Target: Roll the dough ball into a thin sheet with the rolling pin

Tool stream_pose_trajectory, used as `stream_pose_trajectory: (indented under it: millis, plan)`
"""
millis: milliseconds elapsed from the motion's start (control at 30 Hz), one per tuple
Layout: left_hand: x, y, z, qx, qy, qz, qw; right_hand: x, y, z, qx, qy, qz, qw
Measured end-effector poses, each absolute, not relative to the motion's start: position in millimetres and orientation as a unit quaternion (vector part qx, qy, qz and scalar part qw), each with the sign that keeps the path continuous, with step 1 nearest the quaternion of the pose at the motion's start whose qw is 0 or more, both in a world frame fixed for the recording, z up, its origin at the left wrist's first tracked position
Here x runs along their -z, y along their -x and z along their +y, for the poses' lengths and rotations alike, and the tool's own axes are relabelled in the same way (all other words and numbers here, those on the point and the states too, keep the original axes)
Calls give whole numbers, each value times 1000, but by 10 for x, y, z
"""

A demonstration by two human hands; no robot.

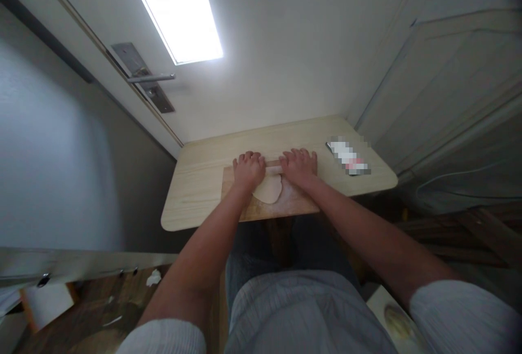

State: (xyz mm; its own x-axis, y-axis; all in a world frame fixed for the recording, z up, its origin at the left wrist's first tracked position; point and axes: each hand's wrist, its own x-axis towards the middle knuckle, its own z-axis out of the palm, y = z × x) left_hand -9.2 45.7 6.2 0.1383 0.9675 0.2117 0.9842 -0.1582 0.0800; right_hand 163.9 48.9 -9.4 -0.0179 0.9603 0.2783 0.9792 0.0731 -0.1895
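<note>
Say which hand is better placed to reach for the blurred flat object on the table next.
Probably the right hand: it is on the end of the rolling pin nearer the blurred flat object. The left hand, at the other end, would likely have to reach past it.

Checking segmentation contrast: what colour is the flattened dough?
The dough is pale cream, best seen in the head view.

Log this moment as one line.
left hand: on rolling pin | right hand: on rolling pin | flattened dough: on wooden board | wooden board: on table
</note>
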Motion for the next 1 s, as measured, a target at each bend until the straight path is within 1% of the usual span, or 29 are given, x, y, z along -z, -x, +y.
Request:
stream_pose_trajectory:
  millis: [200,433,700,1000]
  plan:
    - [-40,98,289,118,762,-634,61,96,-1651,283,42,672,-716,185]
    - [-16,91,33,145,764,-624,81,54,-1677,4,44,658,-730,178]
    - [74,91,-318,149,760,-629,61,204,-1746,-289,50,648,-738,181]
    - [44,84,-638,143,765,-627,37,158,-1803,-554,41,638,-755,146]
